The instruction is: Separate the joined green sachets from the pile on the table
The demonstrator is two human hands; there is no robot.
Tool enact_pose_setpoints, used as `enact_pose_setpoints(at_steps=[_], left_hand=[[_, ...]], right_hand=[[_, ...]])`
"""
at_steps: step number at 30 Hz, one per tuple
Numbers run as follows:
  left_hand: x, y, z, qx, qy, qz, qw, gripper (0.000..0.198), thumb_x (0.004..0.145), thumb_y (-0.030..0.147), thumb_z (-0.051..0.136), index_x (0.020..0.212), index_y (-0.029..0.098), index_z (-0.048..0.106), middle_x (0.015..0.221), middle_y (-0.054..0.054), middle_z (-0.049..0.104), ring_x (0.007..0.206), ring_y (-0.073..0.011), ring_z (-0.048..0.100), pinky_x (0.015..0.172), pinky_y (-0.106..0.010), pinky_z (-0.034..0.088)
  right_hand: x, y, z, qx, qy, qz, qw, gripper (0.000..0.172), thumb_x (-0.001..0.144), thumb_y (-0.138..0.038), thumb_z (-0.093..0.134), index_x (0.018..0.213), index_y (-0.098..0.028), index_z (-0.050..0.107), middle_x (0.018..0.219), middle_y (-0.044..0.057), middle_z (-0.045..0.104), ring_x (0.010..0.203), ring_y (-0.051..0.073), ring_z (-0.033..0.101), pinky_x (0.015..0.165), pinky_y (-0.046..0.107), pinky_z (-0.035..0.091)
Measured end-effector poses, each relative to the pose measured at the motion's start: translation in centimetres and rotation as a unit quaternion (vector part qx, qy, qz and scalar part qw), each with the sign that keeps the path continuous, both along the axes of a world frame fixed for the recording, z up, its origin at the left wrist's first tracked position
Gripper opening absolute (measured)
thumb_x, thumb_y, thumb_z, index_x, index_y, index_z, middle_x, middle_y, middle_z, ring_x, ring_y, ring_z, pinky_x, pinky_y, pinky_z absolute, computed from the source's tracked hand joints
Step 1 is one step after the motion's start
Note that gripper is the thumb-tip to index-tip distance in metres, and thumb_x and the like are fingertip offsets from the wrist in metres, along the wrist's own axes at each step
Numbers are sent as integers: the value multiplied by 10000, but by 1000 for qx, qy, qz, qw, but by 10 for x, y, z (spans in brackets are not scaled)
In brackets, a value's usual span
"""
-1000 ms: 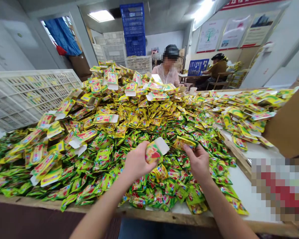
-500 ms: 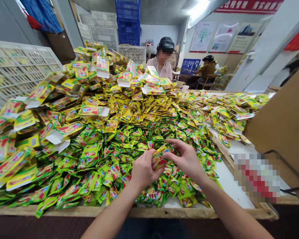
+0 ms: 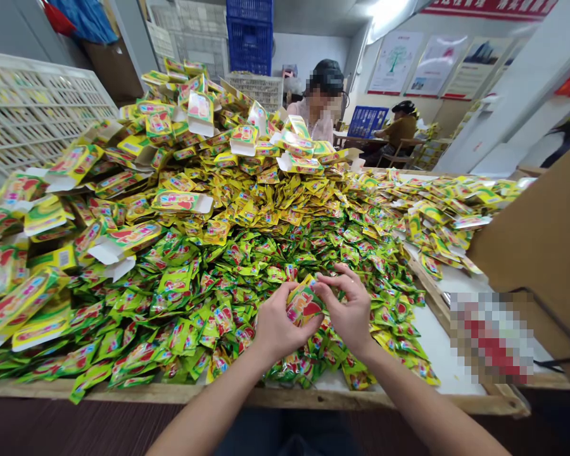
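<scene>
- Because it looks like thin printed card, the small carton (image 3: 304,308) probably weighs little and feels stiff along its edges, yet its broad faces would likely dent under a hard squeeze
- It sits tilted in the person's left hand (image 3: 275,323), above the near part of the pile, a printed face showing upward
- The left hand pinches it between thumb and fingers, and its narrow edges seem the soundest place to hold, since they should bear pressure best
- The right hand (image 3: 349,307) has thumb and forefinger bent close at the carton's right end; whether they pinch a flap or only press there, I cannot tell
- Around and below lie green packets (image 3: 178,278), glossy, so likely soft and slippery, better taken by a crimped edge
- Behind them are yellow packets (image 3: 266,215), with open-flapped cartons (image 3: 135,235) heaped leftward
- A wooden rim (image 3: 342,399) runs along the near side
</scene>
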State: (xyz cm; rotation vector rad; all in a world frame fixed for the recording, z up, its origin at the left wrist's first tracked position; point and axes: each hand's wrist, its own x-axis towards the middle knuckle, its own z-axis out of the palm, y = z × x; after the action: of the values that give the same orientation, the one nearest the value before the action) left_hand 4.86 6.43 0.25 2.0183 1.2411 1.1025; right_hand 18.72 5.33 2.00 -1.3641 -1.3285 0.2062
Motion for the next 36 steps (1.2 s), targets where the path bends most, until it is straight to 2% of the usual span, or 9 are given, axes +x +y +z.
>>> enact_pose_setpoints(at_steps=[12,16,19,21,25,29,31,34,36], left_hand=[[4,-2,-11,42,45,18,998,525,674,345,625,1137,204,421,1002,-78,649,842,-257,667,703,-368,537],[-1,2,-11,66,41,-18,997,459,675,327,623,1081,210,446,961,-71,645,807,-253,663,673,-359,535],[-4,6,-5,73,-34,-27,996,531,684,371,674,1131,202,440,1073,-96,610,947,-251,630,811,-377,516],[-4,8,0,20,-103,-40,994,569,739,417,650,1202,200,400,1117,-104,590,960,-231,621,829,-366,510],[-1,8,-2,-175,-239,-128,947,477,866,520,457,1209,219,318,888,-34,620,490,-99,552,463,-244,476],[2,6,-10,-184,-298,-91,932,416,832,569,493,1051,242,358,813,19,587,369,-42,416,366,-201,386],[2,5,-11,-162,-301,-62,938,385,826,567,504,996,244,383,754,41,560,361,-37,386,360,-195,370],[1,4,-8,-165,-290,-62,941,381,828,577,485,997,248,392,661,66,505,352,-53,382,336,-197,352],[-1,4,-5,-154,-262,-81,949,375,840,555,476,1032,241,402,701,44,548,422,-81,477,385,-206,405]], right_hand=[[11,-7,26,-154,-162,160,961,102,681,-383,725,729,-293,716,864,15,735,1060,317,580,1011,629,168],[4,-11,25,-202,-135,186,952,94,666,-266,714,588,-237,670,659,-6,698,756,243,637,967,583,295],[9,-8,27,-202,-13,186,962,65,688,-281,687,698,-219,706,714,21,720,708,223,643,830,449,461],[14,-6,30,-170,80,162,969,167,689,-322,695,809,-208,713,815,42,737,758,222,659,756,371,506],[15,-7,34,-174,130,194,957,250,705,-383,697,863,-190,712,865,55,739,810,223,666,767,350,524],[6,-11,27,-215,145,261,930,272,744,-436,655,823,-182,710,828,53,734,805,225,661,779,364,521],[2,-13,22,-206,150,256,932,248,765,-420,636,800,-182,697,806,56,720,786,221,653,759,362,523],[2,-16,15,-121,129,154,972,180,724,-355,693,813,-200,668,798,49,680,771,211,631,737,357,528],[5,-18,12,-62,141,87,984,322,657,-312,755,940,-226,628,878,42,637,792,202,627,737,343,540]])
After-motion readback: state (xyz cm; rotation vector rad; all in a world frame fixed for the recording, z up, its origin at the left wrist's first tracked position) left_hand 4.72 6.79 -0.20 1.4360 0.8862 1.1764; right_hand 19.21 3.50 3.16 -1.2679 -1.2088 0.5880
